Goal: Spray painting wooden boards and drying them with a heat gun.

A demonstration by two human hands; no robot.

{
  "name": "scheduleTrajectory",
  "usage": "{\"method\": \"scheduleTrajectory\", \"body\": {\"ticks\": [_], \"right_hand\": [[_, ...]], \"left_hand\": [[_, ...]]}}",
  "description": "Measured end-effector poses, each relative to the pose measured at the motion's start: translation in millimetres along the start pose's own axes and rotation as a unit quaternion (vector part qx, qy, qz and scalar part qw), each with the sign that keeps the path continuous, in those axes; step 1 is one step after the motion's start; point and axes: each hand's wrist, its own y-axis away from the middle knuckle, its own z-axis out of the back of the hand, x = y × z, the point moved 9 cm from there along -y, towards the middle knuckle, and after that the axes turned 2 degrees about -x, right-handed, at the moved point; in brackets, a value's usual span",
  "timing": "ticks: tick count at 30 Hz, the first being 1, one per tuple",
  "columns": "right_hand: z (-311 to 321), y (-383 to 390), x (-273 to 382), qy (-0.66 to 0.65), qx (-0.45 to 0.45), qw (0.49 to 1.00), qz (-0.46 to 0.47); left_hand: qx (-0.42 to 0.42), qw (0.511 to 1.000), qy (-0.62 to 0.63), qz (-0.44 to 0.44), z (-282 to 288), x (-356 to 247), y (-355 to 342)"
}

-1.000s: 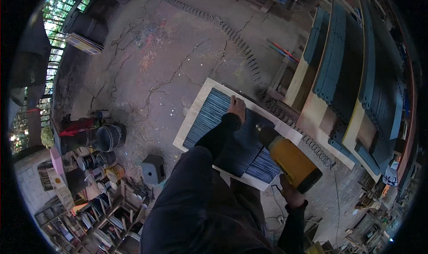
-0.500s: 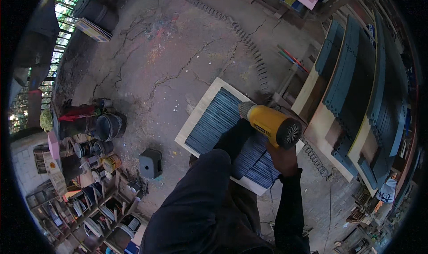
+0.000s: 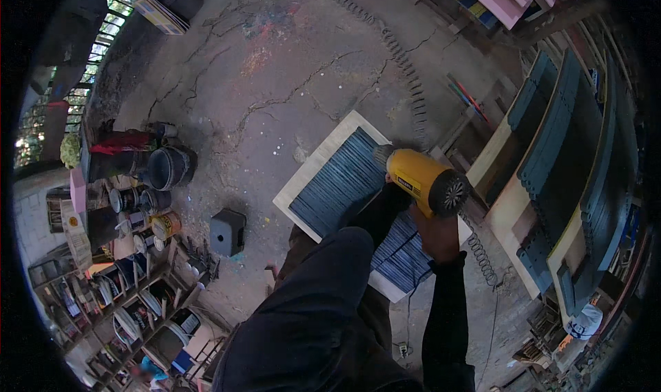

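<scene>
My right hand [image 3: 441, 237] is closed round the handle of a yellow heat gun [image 3: 418, 176] with a black vented rear end. The gun's metal nozzle points left, over a pale board [image 3: 315, 159] covered with rows of dark blue-grey strips [image 3: 337, 175]. My left arm, in a black sleeve, reaches across the board from behind my bent dark-clothed knee [image 3: 344, 254]. Only a sliver of my left hand [image 3: 388, 178] shows, just under the gun near its nozzle. Its fingers are hidden. A dark cord lies across the board's lower part.
Several curved boards with blue-grey strips [image 3: 540, 134] lean at the right. A coiled hose [image 3: 406, 65] runs over the cracked floor. Left of the board stand a small dark stool [image 3: 227, 232], a black bucket [image 3: 170, 168], paint cans and a crowded wooden rack [image 3: 131, 309].
The whole view has turned and shifted a little. The heat gun stays in my right hand above the board, and a sliver of my left hand now shows below it.
</scene>
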Motion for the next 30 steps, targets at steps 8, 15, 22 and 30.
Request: {"method": "scheduleTrajectory", "body": {"ticks": [8,15,22,30], "right_hand": [[-6,-3,-5,-0.046,0.043,0.995,-0.08],[8,-7,-5,-0.099,0.028,0.995,-0.017],[29,2,-15,-0.204,0.071,0.966,-0.138],[50,52,-40,-0.148,0.046,0.986,-0.057]], "left_hand": [[0.002,1.0,0.024,0.011,-2,0,5],[0.016,0.999,0.037,0.007,-1,0,3],[0.104,0.99,0.05,-0.083,12,21,28],[-0.073,0.994,0.011,0.08,156,180,-6]]}}
